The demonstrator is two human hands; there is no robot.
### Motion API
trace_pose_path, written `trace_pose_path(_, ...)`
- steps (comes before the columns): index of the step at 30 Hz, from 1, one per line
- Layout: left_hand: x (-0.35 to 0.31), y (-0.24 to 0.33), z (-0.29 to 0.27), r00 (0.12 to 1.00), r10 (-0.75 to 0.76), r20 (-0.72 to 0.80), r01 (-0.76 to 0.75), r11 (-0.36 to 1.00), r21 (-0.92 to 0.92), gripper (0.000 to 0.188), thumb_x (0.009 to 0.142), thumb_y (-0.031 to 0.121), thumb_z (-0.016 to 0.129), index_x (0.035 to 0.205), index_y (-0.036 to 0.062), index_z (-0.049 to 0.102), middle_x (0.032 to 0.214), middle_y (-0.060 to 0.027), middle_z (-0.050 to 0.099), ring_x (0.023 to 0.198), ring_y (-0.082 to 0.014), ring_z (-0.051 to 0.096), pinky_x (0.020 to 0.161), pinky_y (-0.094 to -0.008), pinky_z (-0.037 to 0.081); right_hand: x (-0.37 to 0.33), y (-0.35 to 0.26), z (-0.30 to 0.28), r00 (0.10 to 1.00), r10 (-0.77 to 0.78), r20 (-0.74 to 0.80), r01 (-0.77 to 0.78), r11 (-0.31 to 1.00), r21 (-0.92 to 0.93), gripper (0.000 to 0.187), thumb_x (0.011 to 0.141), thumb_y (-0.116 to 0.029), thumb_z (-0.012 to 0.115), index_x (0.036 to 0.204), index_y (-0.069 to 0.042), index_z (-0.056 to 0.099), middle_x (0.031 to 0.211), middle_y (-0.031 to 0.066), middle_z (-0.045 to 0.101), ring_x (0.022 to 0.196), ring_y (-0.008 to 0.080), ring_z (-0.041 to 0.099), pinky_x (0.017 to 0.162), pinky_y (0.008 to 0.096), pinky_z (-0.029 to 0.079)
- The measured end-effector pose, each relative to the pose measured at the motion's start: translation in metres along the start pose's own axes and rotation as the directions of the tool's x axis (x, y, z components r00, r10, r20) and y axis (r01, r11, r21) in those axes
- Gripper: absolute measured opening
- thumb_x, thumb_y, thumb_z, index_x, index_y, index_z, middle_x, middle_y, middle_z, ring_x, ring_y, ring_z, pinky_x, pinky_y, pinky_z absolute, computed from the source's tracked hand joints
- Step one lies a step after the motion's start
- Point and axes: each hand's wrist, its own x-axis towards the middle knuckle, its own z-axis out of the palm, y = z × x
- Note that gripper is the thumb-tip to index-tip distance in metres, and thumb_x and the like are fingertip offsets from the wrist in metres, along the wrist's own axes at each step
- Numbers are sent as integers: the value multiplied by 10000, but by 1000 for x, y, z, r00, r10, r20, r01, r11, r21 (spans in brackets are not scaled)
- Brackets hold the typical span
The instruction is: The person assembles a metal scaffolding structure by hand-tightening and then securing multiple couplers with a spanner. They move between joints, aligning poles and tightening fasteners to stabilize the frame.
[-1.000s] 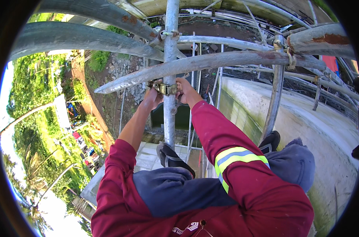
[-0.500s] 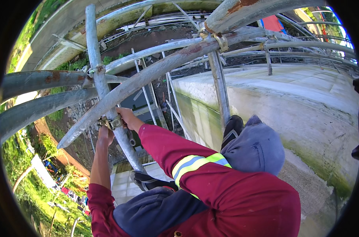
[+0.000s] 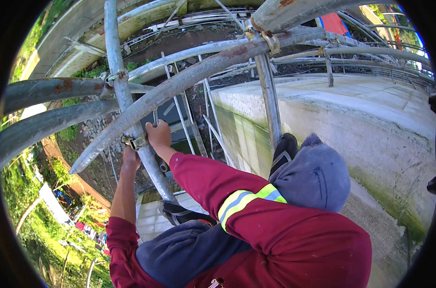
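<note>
Aloft, coupler [image 3: 140,142] on upright pole [image 3: 153,169]

A slanting pole [image 3: 179,85] juts left of the left hand [image 3: 131,157], partly blocking the upright pole. That hand is just below the coupler, grip unclear. The right hand [image 3: 158,136] clenches a metal bar [image 3: 155,116]; rightward stands a concrete wall [image 3: 323,122].

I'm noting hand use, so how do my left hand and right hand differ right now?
The left hand is at the metal clamp on the upright pole, while the right hand is closed around a slim metal rod. The left hand is partly hidden by the clamp; the right hand shows mostly clear, higher in the picture. Both are bare.
</note>
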Motion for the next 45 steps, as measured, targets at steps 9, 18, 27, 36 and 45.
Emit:
trace_pose_path(9,-14,6,29,992,98,-80,-106,989,-102,398,1077,338,428,1283,42,597,1183,-157,695,992,-270,698,829,-452,580,-7,16,-14,979,-197,54,192,978,88,303,920,-269,728,829,-3,614,744,135,685,699,293,671,682,419,504)
trace_pose_path(18,-10,8,20,987,157,-15,-158,987,-29,312,1059,205,422,1250,39,604,1167,-145,691,1020,-270,696,891,-448,578,-14,17,-32,926,50,374,-219,879,424,230,965,-263,721,945,-51,634,744,9,617,609,83,534,439,289,389)
trace_pose_path(27,-4,2,19,982,182,-49,-187,973,-131,214,1056,127,425,1165,69,599,1067,-86,675,967,-209,676,885,-396,570,-23,34,-20,923,-354,151,326,928,181,223,995,-180,670,992,41,638,805,36,642,734,95,601,688,297,520)
trace_pose_path(36,-52,8,55,906,379,-190,-395,917,-51,225,1081,171,356,1105,134,576,987,-9,644,853,-124,639,680,-285,533,-27,25,-32,904,-388,181,393,919,8,238,1016,-199,631,1072,28,674,850,82,725,768,197,700,729,314,549)
trace_pose_path(45,-74,15,50,846,458,-274,-394,882,258,275,1073,122,385,1265,60,572,1072,-74,646,1001,-154,624,895,-321,505,-29,21,-36,916,-324,237,271,935,228,321,1027,-275,618,1013,39,686,840,75,709,788,143,667,759,316,544)
